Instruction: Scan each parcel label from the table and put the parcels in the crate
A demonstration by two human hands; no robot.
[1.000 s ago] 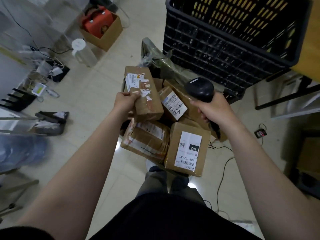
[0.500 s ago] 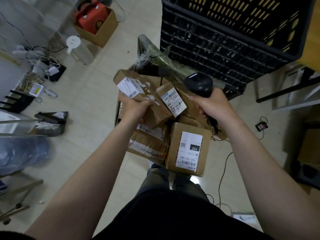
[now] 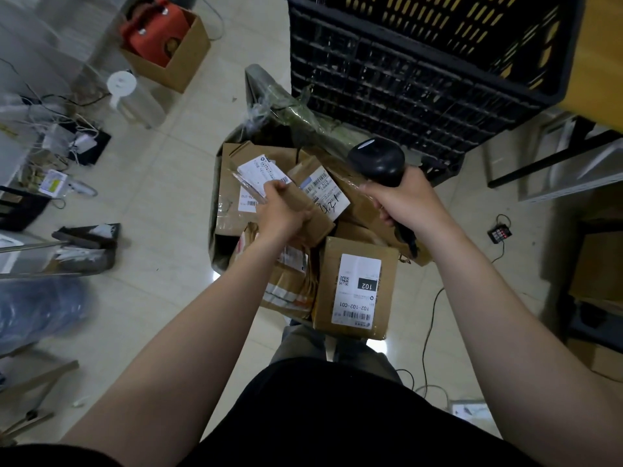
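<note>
Left hand [image 3: 283,210], centre frame, grips a small cardboard parcel [image 3: 315,222] with fingers curled round it. The parcel's white label [image 3: 259,175] is tilted toward upper left. Right hand [image 3: 408,200], right of centre, is wrapped round the handle of a black barcode scanner [image 3: 376,160], whose head is just beside the held parcel.

Below both hands lies a pile of brown parcels, including one labelled "102" [image 3: 357,288] at lower centre and one with a handwritten label [image 3: 325,190] between the hands. The surface under the pile is largely hidden.

The black plastic crate [image 3: 404,79] fills the upper right, near the pile. An open carton holding a red item [image 3: 165,38] stands at upper left.
</note>
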